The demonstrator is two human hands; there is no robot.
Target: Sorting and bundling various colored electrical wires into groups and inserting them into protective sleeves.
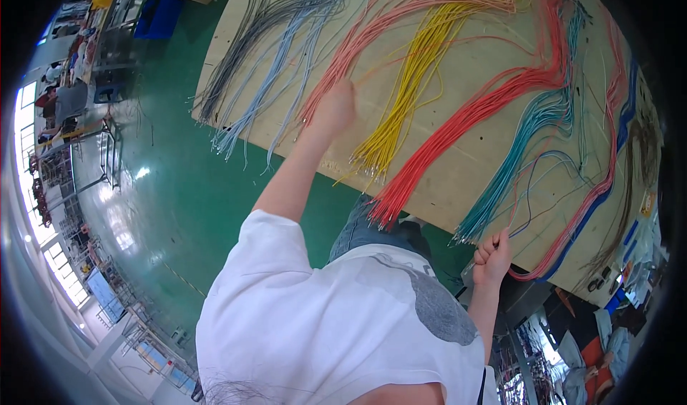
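My left hand (pixel 338 110) is closed, slightly blurred, above the ends of a salmon-pink wire bundle (pixel 365 36). A blurred orange-pink wire (pixel 383 64) runs from its fingers toward the right, across the yellow wires (pixel 418 58). At the table's near edge on the right, my right hand (pixel 492 260) is closed with the thumb up. Thin orange and blue wires (pixel 529 190) lead down to its fingers; how many it grips cannot be made out. Close to that hand lie the ends of the teal wire bundle (pixel 501 169).
The wooden tabletop (pixel 458 179) also carries grey wires (pixel 240 51), light blue wires (pixel 283 61), red wires (pixel 458 126) and, at the right, pink and dark blue wires (pixel 612 133). Many ends overhang the near edge. Behind on the green floor (pixel 175 111) stands a blue bin (pixel 159 13).
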